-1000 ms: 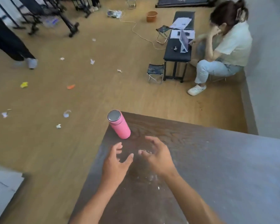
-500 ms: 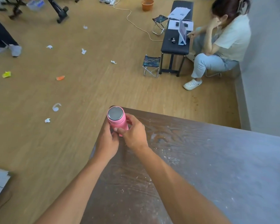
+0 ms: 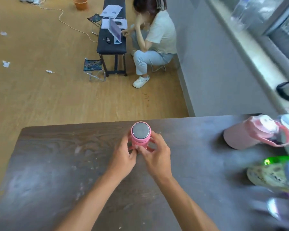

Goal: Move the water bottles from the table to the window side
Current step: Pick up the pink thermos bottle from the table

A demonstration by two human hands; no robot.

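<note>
Both hands, left hand and right hand, wrapped tight around small pink bottle, upright near far edge of worktop, bigger pink bottle lying toward right edge.

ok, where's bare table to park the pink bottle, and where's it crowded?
Free: table left of both hands, out to its left edge, and the strip between the pink bottle and the pale pink jug. Crowded: right edge, jug plus blurred items.
</note>
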